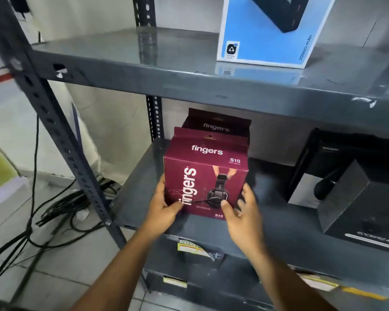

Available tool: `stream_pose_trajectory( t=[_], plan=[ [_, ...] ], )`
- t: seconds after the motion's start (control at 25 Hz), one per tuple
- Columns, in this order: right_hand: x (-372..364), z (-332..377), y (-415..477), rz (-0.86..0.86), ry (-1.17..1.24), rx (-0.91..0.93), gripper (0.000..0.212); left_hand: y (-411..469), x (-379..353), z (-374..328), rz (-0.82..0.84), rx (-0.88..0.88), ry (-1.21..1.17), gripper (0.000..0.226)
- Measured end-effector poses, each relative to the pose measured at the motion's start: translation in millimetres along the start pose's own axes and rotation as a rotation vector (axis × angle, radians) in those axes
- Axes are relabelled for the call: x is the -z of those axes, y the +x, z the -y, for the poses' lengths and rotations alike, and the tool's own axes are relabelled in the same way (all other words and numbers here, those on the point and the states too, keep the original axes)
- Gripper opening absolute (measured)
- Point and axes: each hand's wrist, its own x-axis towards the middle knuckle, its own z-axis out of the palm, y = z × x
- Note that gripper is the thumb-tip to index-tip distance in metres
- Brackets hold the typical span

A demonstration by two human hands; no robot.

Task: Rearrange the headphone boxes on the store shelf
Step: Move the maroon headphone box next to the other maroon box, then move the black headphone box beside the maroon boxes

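Observation:
A maroon "fingers" headphone box (206, 176) stands on the middle shelf (279, 232) of a grey metal rack. My left hand (164, 205) grips its lower left side, thumb on the front face. My right hand (243, 209) grips its lower right side, thumb on the front. A second, darker "fingers" box (216, 124) stands right behind it, mostly hidden. Black headphone boxes (350, 187) sit at the right end of the same shelf.
A blue power bank box (267, 37) stands on the upper shelf (144, 63). Black cables (61, 205) lie on the tiled floor to the left of the rack's slotted post (61, 135). Price labels (189, 245) stick to the shelf's front edge.

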Motion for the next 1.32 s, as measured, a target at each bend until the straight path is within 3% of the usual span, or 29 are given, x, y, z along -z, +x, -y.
stream_pose_trajectory(
  t=[0.28,0.44,0.64,0.88,0.96,1.0,1.08,1.16,1.24,1.32],
  plan=[
    [-2,1,17,0.001,-0.038,0.000,0.096,17,14,0,0.167,-0.021,0.019,0.089],
    [6,5,32,0.103,-0.069,-0.045,0.058,31,15,1,0.261,0.090,0.019,0.083],
    [8,-1,40,0.105,-0.052,-0.063,0.056,30,11,11,0.194,0.084,0.061,0.083],
    [9,-1,33,0.173,-0.035,-0.025,0.085,30,11,-5,0.191,0.106,0.130,0.071],
    [27,0,24,0.189,0.007,-0.020,0.106,15,7,-5,0.109,0.098,0.083,0.081],
    [42,-1,20,0.175,0.021,0.005,0.107,-1,2,-3,-0.009,0.108,0.058,0.090],
    [81,-14,9,0.092,0.046,0.073,0.098,-44,-23,11,-0.320,0.117,0.024,0.099],
    [127,-32,-2,-0.065,0.099,0.118,0.086,-98,-68,18,-0.477,-0.106,0.048,0.098],
    [179,-53,-11,-0.308,0.149,0.113,0.077,-127,-118,20,-0.327,-0.353,0.158,0.097],
    [237,-74,-14,-0.594,0.103,0.056,0.080,-124,-170,11,-0.065,-0.460,0.241,0.083]
  ],
)
